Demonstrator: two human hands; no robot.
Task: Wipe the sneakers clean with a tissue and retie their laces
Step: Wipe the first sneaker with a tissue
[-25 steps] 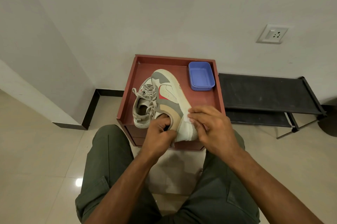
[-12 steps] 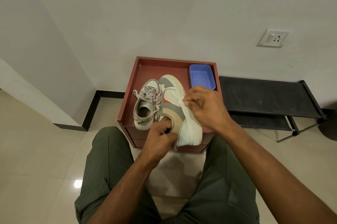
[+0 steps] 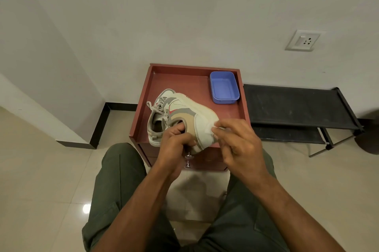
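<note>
The right hand [image 3: 238, 145] has slid its pinched tissue [image 3: 213, 127] down to the heel. The left hand [image 3: 174, 141] still grips the shoe [image 3: 190, 114].

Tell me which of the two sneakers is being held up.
The nearer sneaker, tipped on its side: the left hand grips its collar, the right hand presses a tissue to its heel. The other sneaker sits on the cabinet top.

Person's body only: both forearms bare to as far as the frame shows, no sleeves, no watch, bands or rings visible on the left hand [image 3: 176, 145] or the right hand [image 3: 242, 147]. Legs in dark olive-green woven trousers [image 3: 117, 186], cloth creased over both thighs. Seam line and a pocket edge show on the right thigh, a folded hem or cuff bump low on the left leg.
</note>
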